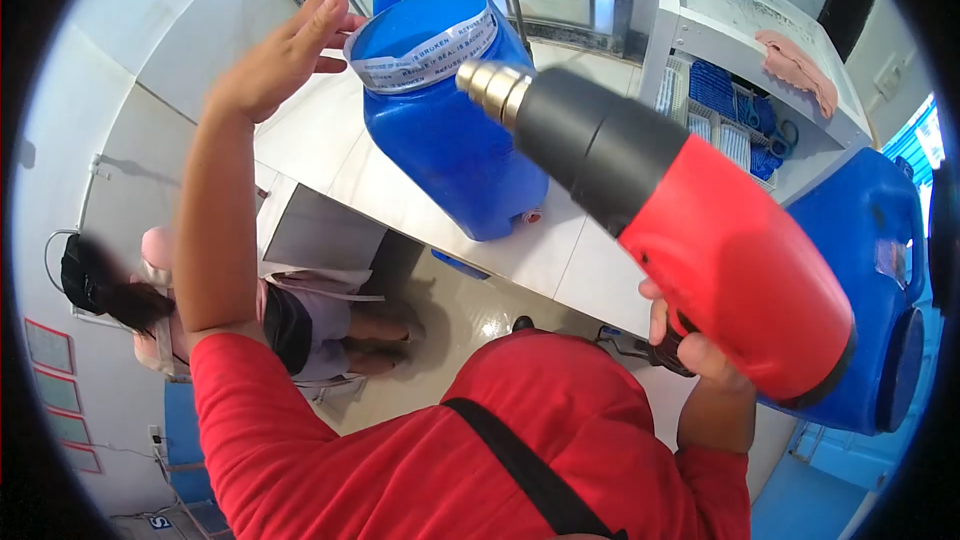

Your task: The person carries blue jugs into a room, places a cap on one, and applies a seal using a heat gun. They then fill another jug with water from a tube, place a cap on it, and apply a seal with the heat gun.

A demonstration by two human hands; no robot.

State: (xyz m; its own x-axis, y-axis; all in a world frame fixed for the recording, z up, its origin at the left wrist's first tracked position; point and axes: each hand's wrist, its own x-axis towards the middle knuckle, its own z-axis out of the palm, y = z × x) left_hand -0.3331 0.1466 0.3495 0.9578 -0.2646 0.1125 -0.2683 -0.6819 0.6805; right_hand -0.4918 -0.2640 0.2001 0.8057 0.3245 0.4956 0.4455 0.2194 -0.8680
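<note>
A red and black heat gun (pixel 690 210) is gripped in my right hand (pixel 705 355), its metal nozzle pointing at the neck of a blue water jug (pixel 450 155). Around the jug's capped top runs a clear shrink seal band (pixel 430 58) printed with "refuse if seal is broken". My left hand (pixel 285 50) is raised at the far left side of the cap, fingers stretched out, with fingertips right by the band. The jug stands upright on a white tiled counter (pixel 330 155), its small spigot low on the near side.
Another blue jug (pixel 850 270) lies at the right. A white shelf unit (pixel 760 30) behind holds baskets with blue seal bundles and scissors (pixel 783 138); a pink cloth (pixel 798 70) hangs on top. A person (pixel 290 330) sits at the lower left. Barred windows stand behind the counter.
</note>
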